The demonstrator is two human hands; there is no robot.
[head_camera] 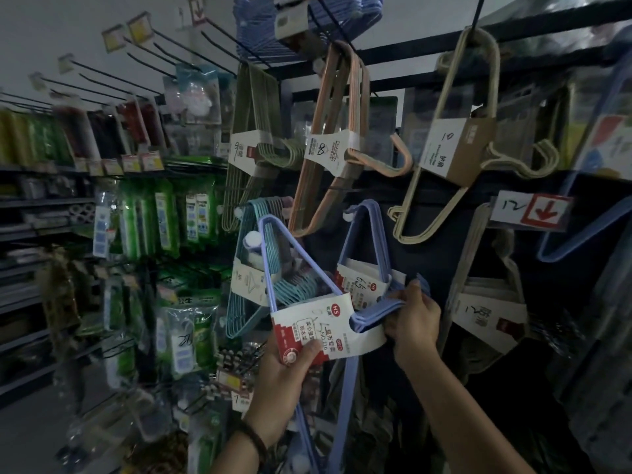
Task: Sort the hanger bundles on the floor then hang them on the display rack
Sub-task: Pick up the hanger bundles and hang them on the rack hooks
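Observation:
I hold a lavender-blue hanger bundle (273,241) with a red-and-white paper sleeve up against the dark display rack (427,206). My left hand (287,367) grips the sleeve from below, thumb on its front. My right hand (413,316) curls round the bundle's hooks at the sleeve's right side. The bundle's upper corner sits close to a peg with a white cap (252,240). A matching lavender bundle (366,241) hangs just behind, to the right.
Teal (253,268), olive (253,131), orange (328,142) and cream (455,142) hanger bundles hang on the rack. A price tag with a red arrow (530,210) sticks out at right. Shelves of green packaged goods (164,217) fill the left.

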